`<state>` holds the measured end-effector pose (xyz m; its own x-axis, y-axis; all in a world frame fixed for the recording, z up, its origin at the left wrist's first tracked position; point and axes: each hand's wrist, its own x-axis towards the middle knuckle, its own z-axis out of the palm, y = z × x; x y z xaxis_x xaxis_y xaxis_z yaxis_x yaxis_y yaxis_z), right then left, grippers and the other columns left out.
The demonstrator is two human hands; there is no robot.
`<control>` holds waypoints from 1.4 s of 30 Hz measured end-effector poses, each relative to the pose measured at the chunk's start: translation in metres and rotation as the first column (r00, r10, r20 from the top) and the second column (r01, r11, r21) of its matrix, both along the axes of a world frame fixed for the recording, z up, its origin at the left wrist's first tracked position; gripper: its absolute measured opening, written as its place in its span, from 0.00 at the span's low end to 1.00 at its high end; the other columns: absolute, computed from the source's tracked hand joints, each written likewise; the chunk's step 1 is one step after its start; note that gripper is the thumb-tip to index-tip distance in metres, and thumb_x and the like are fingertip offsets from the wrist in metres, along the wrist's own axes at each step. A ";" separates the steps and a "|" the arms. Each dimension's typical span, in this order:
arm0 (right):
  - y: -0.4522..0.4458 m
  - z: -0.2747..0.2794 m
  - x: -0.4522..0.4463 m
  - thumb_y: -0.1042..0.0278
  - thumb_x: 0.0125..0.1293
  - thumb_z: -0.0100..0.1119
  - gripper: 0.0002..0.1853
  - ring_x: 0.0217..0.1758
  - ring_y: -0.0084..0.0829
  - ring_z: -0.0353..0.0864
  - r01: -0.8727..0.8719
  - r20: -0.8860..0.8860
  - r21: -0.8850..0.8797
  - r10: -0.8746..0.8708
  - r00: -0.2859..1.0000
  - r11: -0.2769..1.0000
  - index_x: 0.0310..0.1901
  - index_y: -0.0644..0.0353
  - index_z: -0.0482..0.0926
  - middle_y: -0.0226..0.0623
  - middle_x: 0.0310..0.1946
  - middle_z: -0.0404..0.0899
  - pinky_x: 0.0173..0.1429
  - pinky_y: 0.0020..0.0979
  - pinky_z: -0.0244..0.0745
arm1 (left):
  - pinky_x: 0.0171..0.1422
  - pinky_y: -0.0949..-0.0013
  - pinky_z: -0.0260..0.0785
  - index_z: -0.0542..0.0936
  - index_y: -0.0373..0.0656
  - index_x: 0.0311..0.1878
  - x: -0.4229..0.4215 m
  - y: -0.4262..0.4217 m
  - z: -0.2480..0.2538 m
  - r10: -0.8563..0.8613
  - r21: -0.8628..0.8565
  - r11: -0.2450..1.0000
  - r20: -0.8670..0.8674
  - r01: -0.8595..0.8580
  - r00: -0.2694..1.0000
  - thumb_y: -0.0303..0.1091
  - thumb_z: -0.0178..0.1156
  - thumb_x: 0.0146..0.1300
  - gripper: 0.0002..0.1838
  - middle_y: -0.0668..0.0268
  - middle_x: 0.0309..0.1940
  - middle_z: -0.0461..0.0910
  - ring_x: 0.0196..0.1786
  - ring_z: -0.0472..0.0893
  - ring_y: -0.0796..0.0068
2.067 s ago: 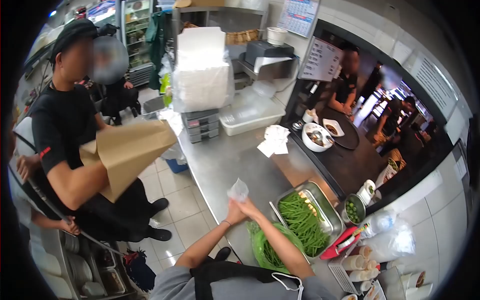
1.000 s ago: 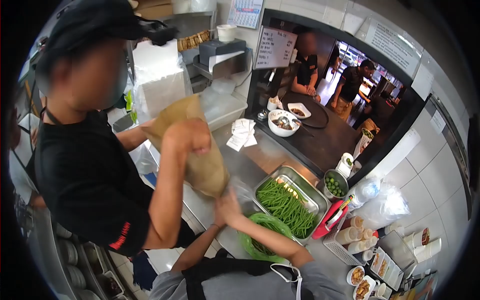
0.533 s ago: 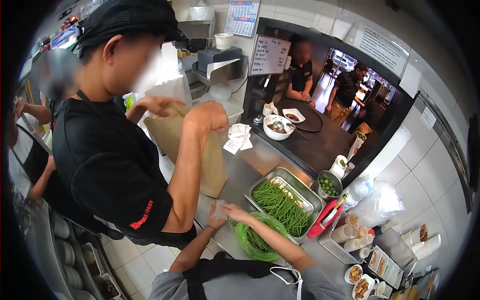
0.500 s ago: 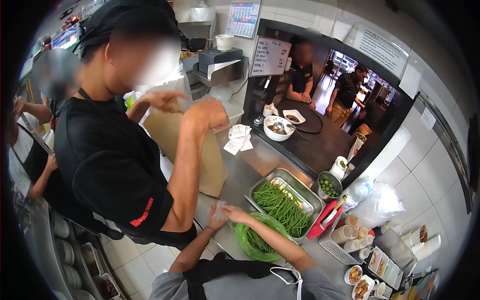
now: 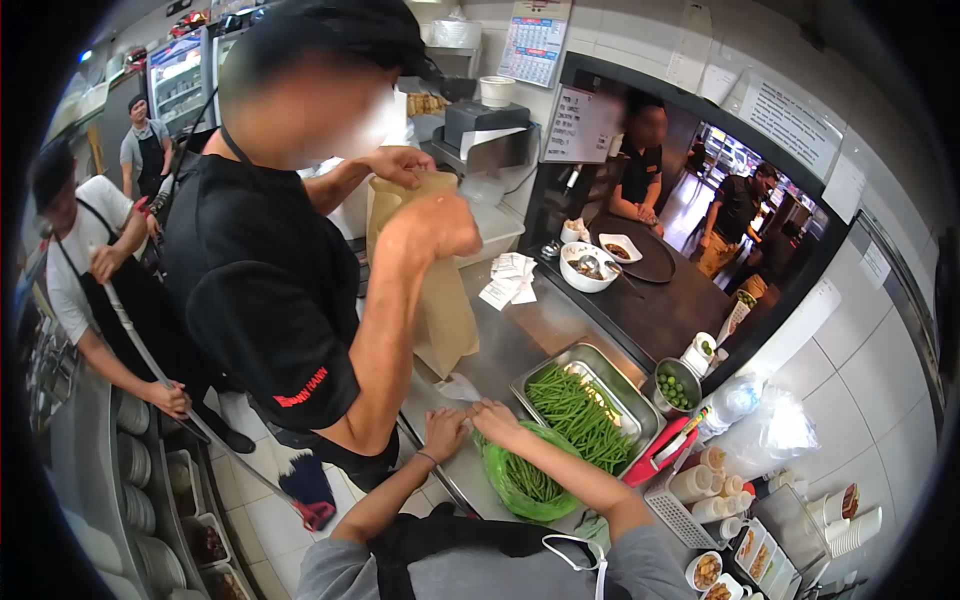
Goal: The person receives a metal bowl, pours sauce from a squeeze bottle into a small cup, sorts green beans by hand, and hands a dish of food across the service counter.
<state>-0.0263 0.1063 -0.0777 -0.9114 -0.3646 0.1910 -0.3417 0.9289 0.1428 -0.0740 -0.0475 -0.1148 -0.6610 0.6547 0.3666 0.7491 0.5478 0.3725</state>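
At the counter's near edge my left hand (image 5: 443, 434) is closed, its fingers curled at the lower end of a small clear plastic bag (image 5: 459, 388). My right hand (image 5: 496, 424) is pinched at that same plastic, close beside the left. The plastic extends over the counter beyond my fingertips. Under my right forearm sits an open green plastic bag (image 5: 500, 487) with green beans (image 5: 532, 478) inside. Just past it, a steel tray (image 5: 648, 411) holds a heap of trimmed green beans (image 5: 577, 413).
On my left a co-worker in black holds a tall brown paper bag (image 5: 447, 318) upright. Receipts (image 5: 509, 281) lie on the counter. A bowl of green citrus (image 5: 677, 387), a red-handled item (image 5: 662, 458) and a squeeze-bottle basket (image 5: 680, 512) stand right. Farther left, another person holds a mop (image 5: 306, 488).
The clear plastic, bunched between my hands before, now extends beyond my fingertips. The co-worker's brown paper bag has gone from slanted to upright. The view has shifted left.
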 end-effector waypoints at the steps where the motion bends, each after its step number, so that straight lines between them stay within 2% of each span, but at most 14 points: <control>1: 0.000 0.008 0.003 0.69 0.54 0.52 0.10 0.45 0.35 0.76 -0.005 0.012 0.013 0.005 1.000 1.000 0.37 0.59 0.79 0.34 0.36 0.80 0.45 0.36 0.72 | 0.45 0.58 0.56 0.77 0.50 0.36 -0.001 0.001 -0.001 -0.002 0.051 0.999 0.106 -0.003 0.994 0.36 0.59 0.50 0.08 0.69 0.34 0.76 0.41 0.73 0.64; 11: 0.015 0.050 0.021 0.58 0.59 0.56 0.10 0.43 0.31 0.73 -0.116 -0.109 0.033 0.119 0.987 0.993 0.29 0.54 0.78 0.29 0.29 0.79 0.47 0.41 0.62 | 0.48 0.58 0.57 0.80 0.52 0.30 0.002 -0.020 0.019 -0.115 -0.045 0.990 0.248 0.130 0.962 0.44 0.60 0.54 0.08 0.71 0.27 0.78 0.42 0.74 0.66; 16: 0.033 0.137 0.085 0.56 0.62 0.56 0.11 0.40 0.30 0.69 -0.176 0.076 -0.191 0.193 0.978 0.966 0.28 0.53 0.79 0.30 0.26 0.76 0.53 0.38 0.56 | 0.44 0.66 0.64 0.82 0.49 0.29 0.015 -0.051 0.098 -0.299 0.209 0.950 0.389 0.232 0.871 0.42 0.65 0.52 0.09 0.71 0.24 0.79 0.37 0.76 0.70; 19: 0.028 0.137 0.117 0.55 0.68 0.50 0.16 0.38 0.26 0.69 -0.120 0.201 -0.614 0.301 0.932 0.780 0.27 0.55 0.79 0.28 0.24 0.72 0.50 0.32 0.58 | 0.40 0.67 0.68 0.82 0.45 0.30 0.027 -0.055 0.107 -0.359 0.231 0.925 0.280 0.301 0.890 0.39 0.67 0.51 0.09 0.70 0.24 0.81 0.31 0.78 0.69; 22: 0.004 0.124 0.150 0.55 0.72 0.43 0.17 0.31 0.18 0.68 0.410 0.471 -0.881 0.380 0.796 0.234 0.32 0.58 0.76 0.26 0.26 0.70 0.37 0.23 0.64 | 0.44 0.70 0.68 0.82 0.41 0.32 0.032 -0.044 0.116 -0.375 0.336 0.906 0.357 0.256 0.856 0.35 0.66 0.52 0.08 0.69 0.28 0.81 0.35 0.78 0.71; 24: -0.004 0.097 0.163 0.54 0.73 0.41 0.17 0.30 0.18 0.68 0.465 0.418 -0.885 0.505 0.756 0.036 0.36 0.58 0.73 0.24 0.27 0.69 0.36 0.23 0.65 | 0.49 0.71 0.67 0.82 0.39 0.34 0.038 -0.034 0.127 -0.582 0.663 0.747 0.615 0.051 0.532 0.29 0.65 0.53 0.07 0.68 0.33 0.81 0.39 0.77 0.74; 25: -0.017 0.096 0.167 0.53 0.72 0.43 0.17 0.31 0.19 0.69 0.561 0.479 -0.828 0.528 0.701 0.008 0.34 0.58 0.73 0.24 0.27 0.70 0.37 0.22 0.65 | 0.49 0.71 0.67 0.82 0.39 0.34 0.043 -0.030 0.140 -0.584 0.667 0.743 0.611 0.049 0.534 0.29 0.65 0.53 0.07 0.68 0.33 0.81 0.39 0.77 0.74; 28: -0.026 0.064 0.159 0.55 0.69 0.50 0.14 0.32 0.19 0.70 0.442 0.294 -0.894 0.644 0.707 -0.077 0.35 0.58 0.73 0.23 0.28 0.70 0.38 0.22 0.66 | 0.52 0.72 0.64 0.83 0.39 0.33 0.065 -0.016 0.164 -0.864 0.800 0.503 0.482 0.327 0.149 0.27 0.66 0.54 0.04 0.67 0.34 0.79 0.43 0.74 0.78; 30: -0.013 0.080 0.151 0.65 0.59 0.61 0.06 0.29 0.22 0.69 0.301 0.292 -0.953 0.194 0.937 -0.021 0.31 0.57 0.77 0.25 0.25 0.70 0.34 0.24 0.64 | 0.56 0.71 0.61 0.83 0.40 0.33 0.087 -0.007 0.158 -0.801 0.785 0.501 0.580 0.364 -0.148 0.27 0.66 0.53 0.05 0.67 0.37 0.77 0.48 0.71 0.75; 33: 0.034 0.117 0.152 0.75 0.57 0.61 0.07 0.25 0.18 0.67 0.223 0.239 -0.971 0.372 0.897 0.086 0.22 0.62 0.76 0.23 0.21 0.71 0.28 0.24 0.60 | 0.65 0.62 0.50 0.84 0.45 0.30 0.096 -0.010 0.159 -0.884 0.593 0.461 0.368 0.660 0.287 0.30 0.68 0.50 0.04 0.68 0.37 0.77 0.52 0.68 0.70; 37: 0.020 0.134 0.172 0.74 0.59 0.61 0.10 0.22 0.15 0.64 0.186 0.201 -0.979 0.234 0.951 0.081 0.21 0.63 0.75 0.21 0.18 0.69 0.25 0.22 0.57 | 0.66 0.60 0.49 0.84 0.46 0.29 0.103 -0.014 0.158 -0.888 0.650 0.453 0.269 0.610 0.373 0.30 0.68 0.49 0.04 0.69 0.36 0.80 0.52 0.68 0.68; 39: -0.002 0.131 0.175 0.71 0.61 0.59 0.11 0.21 0.15 0.63 0.242 0.246 -0.969 -0.094 0.965 -0.053 0.22 0.65 0.76 0.25 0.17 0.70 0.26 0.20 0.54 | 0.67 0.60 0.49 0.84 0.46 0.30 0.109 -0.010 0.147 -0.894 0.805 0.447 0.385 0.390 0.229 0.29 0.67 0.48 0.05 0.69 0.36 0.82 0.52 0.68 0.68; 41: -0.012 0.132 0.176 0.68 0.66 0.54 0.13 0.18 0.16 0.62 0.193 0.260 -0.917 -0.156 0.953 -0.350 0.24 0.63 0.77 0.26 0.16 0.69 0.25 0.20 0.54 | 0.59 0.63 0.58 0.83 0.46 0.32 0.106 -0.009 0.147 -0.886 0.812 0.462 0.404 0.356 0.228 0.28 0.67 0.49 0.05 0.71 0.37 0.78 0.54 0.68 0.69; 42: -0.012 0.124 0.177 0.67 0.67 0.52 0.13 0.17 0.17 0.62 0.118 0.171 -0.825 -0.046 0.984 -0.552 0.27 0.64 0.77 0.28 0.17 0.71 0.25 0.21 0.54 | 0.59 0.64 0.58 0.83 0.46 0.33 0.102 -0.010 0.150 -0.810 0.745 0.561 0.405 0.360 0.423 0.28 0.67 0.50 0.06 0.70 0.36 0.78 0.53 0.68 0.69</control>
<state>0.1506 0.0947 0.0463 -0.9144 0.4026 0.0419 -0.2080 -0.3785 -0.9019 0.0277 -0.0577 0.0349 -0.3484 0.8410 0.4140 0.2046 -0.3628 0.9091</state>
